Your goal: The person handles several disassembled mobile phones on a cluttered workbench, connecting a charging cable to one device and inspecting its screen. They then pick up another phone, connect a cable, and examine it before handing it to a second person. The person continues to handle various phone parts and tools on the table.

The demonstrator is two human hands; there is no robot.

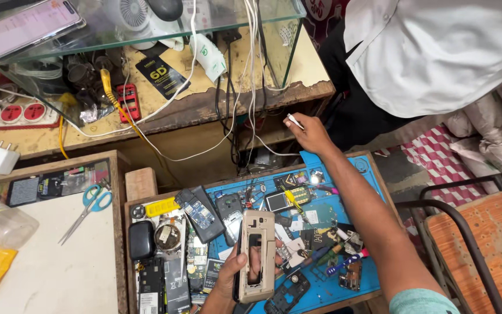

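Observation:
My left hand [228, 279] grips a beige phone housing [257, 256] with a long cut-out, held upright over the near part of the blue work mat [332, 285]. My right hand [311, 135] is stretched far forward past the mat's back edge. It pinches a small white plug or cable end [295, 121] close to the hanging white cables [251, 116] under the wooden shelf. Loose phone parts, circuit boards and small tools cover the mat between the two hands.
A glass case [146, 35] stands on the worn shelf with a phone on top. Blue-handled scissors [88, 209] lie on the left tray. A black earbud case [142, 239] sits on the mat's left. A person in a white shirt [437, 52] stands at right, beside a metal-framed stool [472, 250].

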